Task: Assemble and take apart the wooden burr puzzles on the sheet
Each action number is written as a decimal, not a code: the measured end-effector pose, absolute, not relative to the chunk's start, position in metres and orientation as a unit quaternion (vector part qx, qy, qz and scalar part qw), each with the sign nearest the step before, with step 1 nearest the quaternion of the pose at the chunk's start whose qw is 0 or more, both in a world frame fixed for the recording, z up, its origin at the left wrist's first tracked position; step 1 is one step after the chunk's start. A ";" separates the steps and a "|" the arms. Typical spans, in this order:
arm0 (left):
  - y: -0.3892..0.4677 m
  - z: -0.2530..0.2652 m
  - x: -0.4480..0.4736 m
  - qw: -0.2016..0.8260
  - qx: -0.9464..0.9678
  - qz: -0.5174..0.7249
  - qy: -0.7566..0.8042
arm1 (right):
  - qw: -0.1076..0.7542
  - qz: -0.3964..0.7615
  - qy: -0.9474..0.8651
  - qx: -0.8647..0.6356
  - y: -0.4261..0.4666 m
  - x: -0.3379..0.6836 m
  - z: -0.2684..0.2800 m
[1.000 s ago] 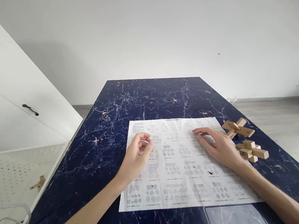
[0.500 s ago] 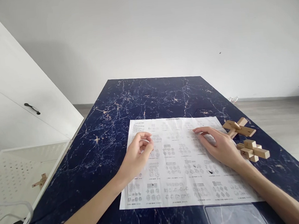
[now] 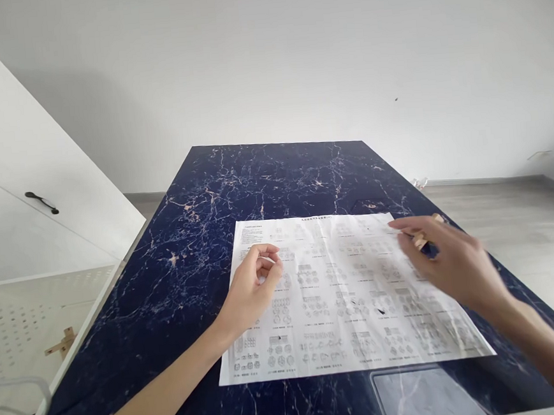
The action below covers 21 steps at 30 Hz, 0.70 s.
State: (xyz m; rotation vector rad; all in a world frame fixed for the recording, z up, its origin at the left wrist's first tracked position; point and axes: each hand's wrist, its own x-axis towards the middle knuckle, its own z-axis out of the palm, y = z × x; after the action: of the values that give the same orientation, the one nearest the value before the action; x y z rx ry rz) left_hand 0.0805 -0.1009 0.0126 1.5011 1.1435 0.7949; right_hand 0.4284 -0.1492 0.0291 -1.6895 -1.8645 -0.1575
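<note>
A creased white sheet (image 3: 333,280) printed with small puzzle diagrams lies on the dark blue marbled table (image 3: 255,177). My left hand (image 3: 254,286) rests on the sheet's left part, fingers loosely curled with nothing in them. Over the sheet's right edge is my right hand (image 3: 454,264), slightly blurred, thumb and index finger apart and holding nothing I can see. Behind that hand, part of a wooden interlocking puzzle (image 3: 421,241) shows between thumb and fingers. The second wooden puzzle on the right is hidden by the hand.
To the left, a perforated white surface (image 3: 17,317) below table level bears another wooden cross-shaped piece (image 3: 63,342) and has a white cable (image 3: 41,386) near it. A grey translucent rectangle (image 3: 426,397) lies at the table's front edge. A white cabinet (image 3: 63,167) stands at left.
My right hand has moved right, off the sheet's middle and over the wooden puzzles, covering most of them. My left hand has stayed put. The view has shifted slightly.
</note>
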 end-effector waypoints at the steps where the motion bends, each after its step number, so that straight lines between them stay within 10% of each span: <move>1: -0.101 0.013 0.081 0.519 0.628 0.331 0.476 | 0.304 -0.076 -0.675 -0.668 -0.153 0.434 0.039; 21: -0.104 0.018 0.079 0.507 0.641 0.341 0.464 | 0.255 -0.023 -0.638 -0.726 -0.136 0.529 0.014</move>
State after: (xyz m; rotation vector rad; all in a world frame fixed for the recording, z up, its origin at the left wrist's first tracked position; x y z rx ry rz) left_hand 0.0792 -0.1039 0.0183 1.5449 1.1195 0.8217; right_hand 0.5285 -0.1356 0.0142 -1.9726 -1.7332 -0.0619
